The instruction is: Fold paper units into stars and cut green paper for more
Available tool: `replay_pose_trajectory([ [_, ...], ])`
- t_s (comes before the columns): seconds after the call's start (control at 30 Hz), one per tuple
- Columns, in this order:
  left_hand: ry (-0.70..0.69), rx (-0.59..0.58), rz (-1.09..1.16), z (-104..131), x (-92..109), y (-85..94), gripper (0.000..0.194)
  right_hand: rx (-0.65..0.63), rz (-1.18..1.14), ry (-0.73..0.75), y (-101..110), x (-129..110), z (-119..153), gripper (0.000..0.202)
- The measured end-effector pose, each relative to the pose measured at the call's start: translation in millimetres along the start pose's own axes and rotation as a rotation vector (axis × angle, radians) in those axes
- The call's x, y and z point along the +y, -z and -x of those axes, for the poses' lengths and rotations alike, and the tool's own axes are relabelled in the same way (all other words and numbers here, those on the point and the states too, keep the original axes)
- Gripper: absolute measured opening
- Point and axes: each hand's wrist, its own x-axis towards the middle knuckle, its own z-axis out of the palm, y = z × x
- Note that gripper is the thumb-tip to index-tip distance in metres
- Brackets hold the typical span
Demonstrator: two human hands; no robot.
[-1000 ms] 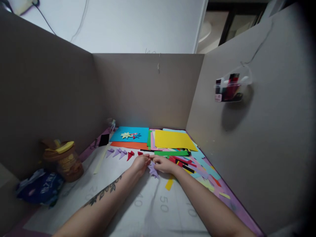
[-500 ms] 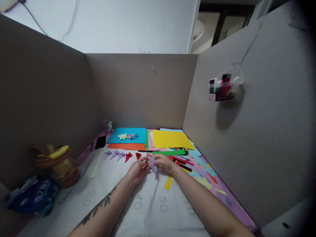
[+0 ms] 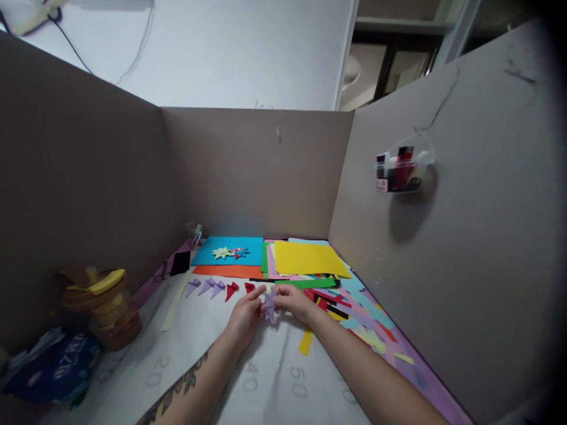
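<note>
Between my two hands is a folded purple paper piece (image 3: 270, 308) with pointed ends, held just above the white mat. My left hand (image 3: 244, 314) grips its left side, fingers closed and partly hidden. From the other side, my right hand (image 3: 293, 301) pinches it between thumb and fingers. Left of my hands lies a row of folded pieces: several purple ones (image 3: 206, 287) and a red one (image 3: 231, 290), with another red piece (image 3: 249, 287) close to my left fingers. A yellow paper strip (image 3: 305, 341) lies under my right wrist.
Folded stars (image 3: 222, 252) rest on a blue sheet (image 3: 208, 254) at the back, beside a yellow sheet (image 3: 310, 258). Loose coloured strips (image 3: 367, 319) spread to the right. A brown container (image 3: 113, 313) and a blue packet (image 3: 53, 369) stand left. A plastic tub (image 3: 401, 171) hangs on the right wall.
The purple paper piece has turned slightly and shifted a little left between my fingers. Both hands still hold it. The whole view has tilted slightly upward.
</note>
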Motion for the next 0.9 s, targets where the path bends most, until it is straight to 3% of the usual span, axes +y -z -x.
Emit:
replay_pose_trajectory([
  [0.23, -0.031, -0.015, -0.053, -2, -2, 4.1, 0.042, 0.002, 0.199, 0.061, -8, -6, 6, 0.02],
  [0.37, -0.173, 0.042, -0.077, -3, -1, 8.9, 0.026, -0.056, 0.293, 0.083, -10, -8, 7, 0.015],
  [0.5, -0.142, 0.029, -0.177, 1, 2, 11.3, 0.036, -0.14, 0.435, 0.128, -18, -12, 13, 0.012],
  [0.67, -0.186, 0.066, -0.321, 6, 9, 11.7, 0.032, -0.193, 0.504, 0.199, -18, -20, 17, 0.011],
  [0.77, -0.263, 0.165, -0.379, 6, 15, 12.9, 0.031, -0.054, 0.464, 0.284, -12, -25, 16, 0.015],
  [0.9, -0.328, 0.166, -0.459, 6, 16, 14.5, 0.027, 0.408, 0.602, 0.367, -11, -28, 16, 0.019],
])
